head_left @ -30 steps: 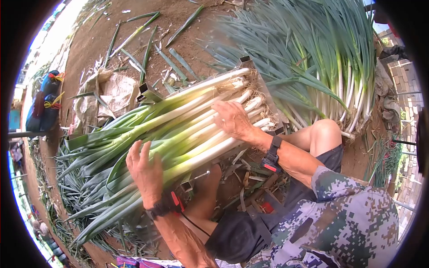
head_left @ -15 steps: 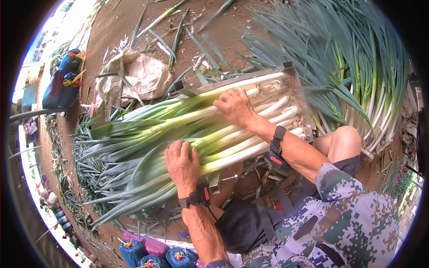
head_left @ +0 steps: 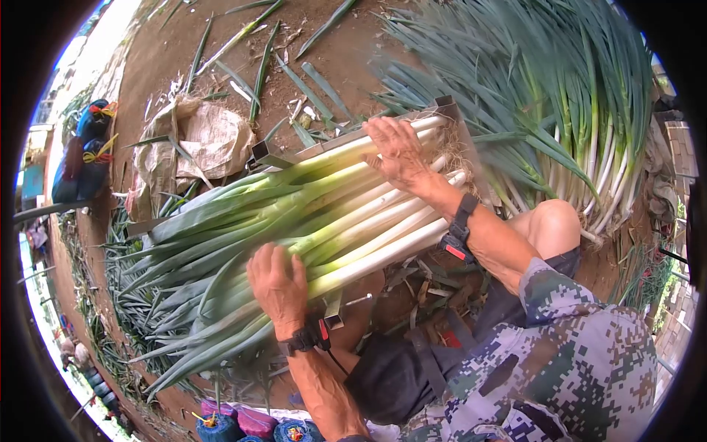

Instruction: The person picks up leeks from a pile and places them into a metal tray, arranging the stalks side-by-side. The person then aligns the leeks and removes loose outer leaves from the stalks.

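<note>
A thick bunch of long green onions (head_left: 346, 243) lies across a shallow metal frame (head_left: 462, 132), white root ends to the right and green leaves to the left. My right hand (head_left: 403, 156) reaches over the far stalks near the roots, its fingers bent over the top stalk and its thumb on the near side. On the near edge of the bunch, my left hand (head_left: 278, 286) is curled over the stalks where white turns to green. Its fingertips are partly sunk among the leaves. Each wrist wears a black strap with a red-marked device.
A large pile of green onions (head_left: 582, 110) lies at the upper right. Behind the frame is a crumpled woven sack (head_left: 213, 140), with loose leaves scattered on the dirt floor (head_left: 243, 44). Blue and pink twine rolls (head_left: 258, 422) stand at the bottom; more bundles (head_left: 81, 158) sit at the left.
My right hand has moved over toward the far edge of the bunch, onto the top stalk. My left hand stays on the near edge. The whole view has shifted slightly.
</note>
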A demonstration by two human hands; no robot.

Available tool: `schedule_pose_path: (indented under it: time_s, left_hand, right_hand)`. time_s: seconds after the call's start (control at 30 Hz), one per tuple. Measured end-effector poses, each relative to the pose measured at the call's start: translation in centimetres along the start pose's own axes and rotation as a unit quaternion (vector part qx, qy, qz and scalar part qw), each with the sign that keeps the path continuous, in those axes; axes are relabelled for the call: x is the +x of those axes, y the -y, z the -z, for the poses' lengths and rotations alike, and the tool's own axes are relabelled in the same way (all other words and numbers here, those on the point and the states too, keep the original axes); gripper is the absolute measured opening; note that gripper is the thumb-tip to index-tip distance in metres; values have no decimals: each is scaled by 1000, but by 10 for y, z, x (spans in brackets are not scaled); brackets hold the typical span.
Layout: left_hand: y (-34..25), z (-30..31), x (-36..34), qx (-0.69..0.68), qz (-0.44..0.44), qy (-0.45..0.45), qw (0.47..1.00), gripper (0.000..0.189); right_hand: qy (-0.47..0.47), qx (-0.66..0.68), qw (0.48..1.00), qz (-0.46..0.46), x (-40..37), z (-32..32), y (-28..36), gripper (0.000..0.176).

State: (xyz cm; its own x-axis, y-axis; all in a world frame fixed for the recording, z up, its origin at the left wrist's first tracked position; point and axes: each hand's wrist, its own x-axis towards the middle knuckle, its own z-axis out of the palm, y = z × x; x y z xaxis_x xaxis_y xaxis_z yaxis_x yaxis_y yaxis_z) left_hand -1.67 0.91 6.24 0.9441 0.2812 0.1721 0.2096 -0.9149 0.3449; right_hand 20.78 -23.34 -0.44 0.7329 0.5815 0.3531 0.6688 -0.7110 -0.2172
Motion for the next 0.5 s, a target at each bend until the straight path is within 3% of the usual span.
schedule_pose_path:
  time_s: [0.1, 0.23, 0.43, 0.47, 0.5]
  left_hand:
    - [3, -5, -1, 4, 0, -10, 1000, 25]
    - [0, -10, -2, 14, -8, -18, 1000, 26]
    - [-2, -9, -3, 38, -7, -14, 999, 29]
    - [-2, -11, -4, 43, -22, -23, 999, 28]
    - [-6, -11, -2, 59, -19, -10, 998, 27]
  right_hand:
    - [62, -25, 997, -32, -18, -39, -16, 75]
    - [108, -9, 993, -48, -20, -36, -16, 68]
    - [101, -19, 993, -51, -19, -39, -16, 68]
    - [180, 41, 980, -72, -11, -21, -19, 70]
    - [202, 73, 973, -81, -8, -12, -23, 71]
